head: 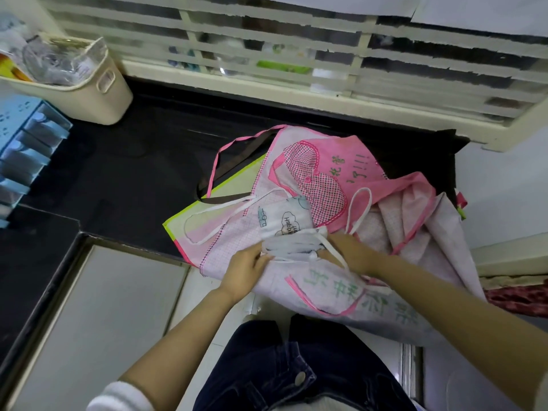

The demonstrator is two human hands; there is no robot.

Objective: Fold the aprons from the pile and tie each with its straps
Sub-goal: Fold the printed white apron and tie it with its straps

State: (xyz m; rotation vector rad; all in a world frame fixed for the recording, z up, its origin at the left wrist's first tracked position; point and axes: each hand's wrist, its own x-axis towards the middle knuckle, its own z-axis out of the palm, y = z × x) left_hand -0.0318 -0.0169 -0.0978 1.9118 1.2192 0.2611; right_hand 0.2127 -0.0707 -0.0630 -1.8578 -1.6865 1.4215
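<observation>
Hands [296, 259] pinch crumpled white apron [289, 244] bundle.

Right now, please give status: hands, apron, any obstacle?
Both hands, left and right, gripping folded white apron. Straps not yet tied. Pink apron pile underneath, nothing blocking.

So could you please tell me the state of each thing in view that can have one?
Folded white apron: bundled, held at both ends, strap loose.
Left hand: grip closed on the bundle's left end.
Right hand: closed on the right end.
Pink apron pile: unfolded, rumpled, straps loose.
Cream basket: upright, filled.
</observation>
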